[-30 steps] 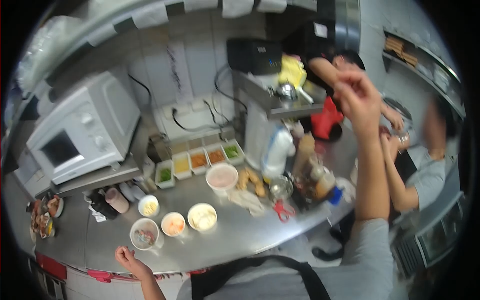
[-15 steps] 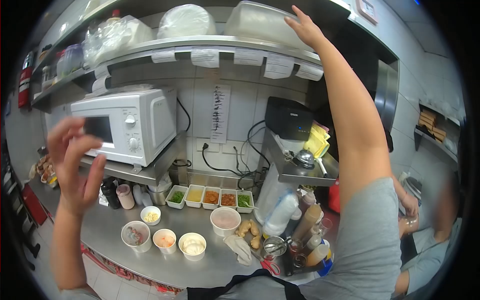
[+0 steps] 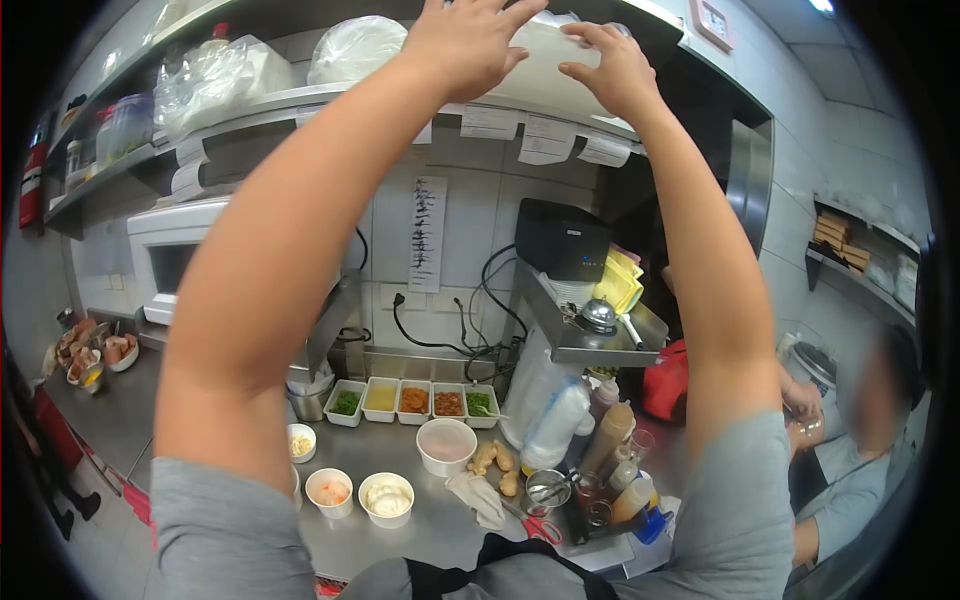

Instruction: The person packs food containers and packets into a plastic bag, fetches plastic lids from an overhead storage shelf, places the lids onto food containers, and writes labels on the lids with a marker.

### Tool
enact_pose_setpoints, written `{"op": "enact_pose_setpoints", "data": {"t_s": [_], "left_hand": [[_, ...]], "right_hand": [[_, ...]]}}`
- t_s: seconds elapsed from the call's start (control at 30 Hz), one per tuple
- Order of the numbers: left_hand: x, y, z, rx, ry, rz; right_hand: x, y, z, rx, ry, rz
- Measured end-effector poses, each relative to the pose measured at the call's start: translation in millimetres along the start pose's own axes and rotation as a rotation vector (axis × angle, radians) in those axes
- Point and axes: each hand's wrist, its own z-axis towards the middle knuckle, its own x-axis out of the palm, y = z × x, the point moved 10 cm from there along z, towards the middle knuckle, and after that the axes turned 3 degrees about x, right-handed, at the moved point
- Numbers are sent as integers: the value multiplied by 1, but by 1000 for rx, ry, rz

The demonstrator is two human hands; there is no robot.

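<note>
Both my arms reach up to the high metal shelf (image 3: pixel 250 107). A large translucent plastic bin (image 3: pixel 548 72) lies there. My left hand (image 3: pixel 468 45) is at the bin's left end with its fingers spread, some cut off by the top of the view. Over the bin's right part, my right hand (image 3: pixel 622 72) has its thumb and fingers apart. Whether either hand presses on the bin is hard to see. Left of my left hand sits a round bundle wrapped in clear plastic (image 3: pixel 355 50).
Paper slips (image 3: pixel 490 122) hang from the shelf edge. Below stand a microwave (image 3: pixel 150 255), partly behind my left arm, and a black printer (image 3: pixel 563 238). The counter holds several food tubs, white bowls (image 3: pixel 387 499), ginger (image 3: pixel 493 460) and sauce bottles (image 3: pixel 610 440). A co-worker (image 3: pixel 850 470) is at the right.
My left hand has risen from in front of the microwave to the bin on the shelf. My right hand stays up at the bin, its fingers now bent more over it. The view has shifted slightly.
</note>
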Motion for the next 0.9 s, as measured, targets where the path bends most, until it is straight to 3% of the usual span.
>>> {"op": "enact_pose_setpoints", "data": {"t_s": [0.1,0.17,0.27,0.33,0.43,0.57,0.7,0.8,0.87,0.9], "left_hand": [[11,0,0,-53,22,-53],[11,-1,-1,-76,63,-145],[4,-1,-10,-60,-105,2],[3,-2,-15,-55,-154,-8],[-4,-7,-22,-48,-187,-4],[-12,-15,-25,-35,-187,20],[-15,-16,-19,-47,-207,19],[-16,-20,-11,-27,-244,40],[-22,-27,-8,39,-384,141],[-25,-29,-3,-28,-403,130]], "right_hand": [[-17,-1,-13,-34,-27,166],[-32,-25,-13,101,-63,309],[-68,-59,-13,283,-240,316],[-75,-80,-5,273,-314,325],[-50,-105,-11,700,-98,483],[-16,-122,2,841,149,374],[-62,-118,20,639,-337,424],[-82,-133,3,616,-660,699],[-90,-127,-10,622,-679,522],[-87,-116,-16,615,-687,370]]}}
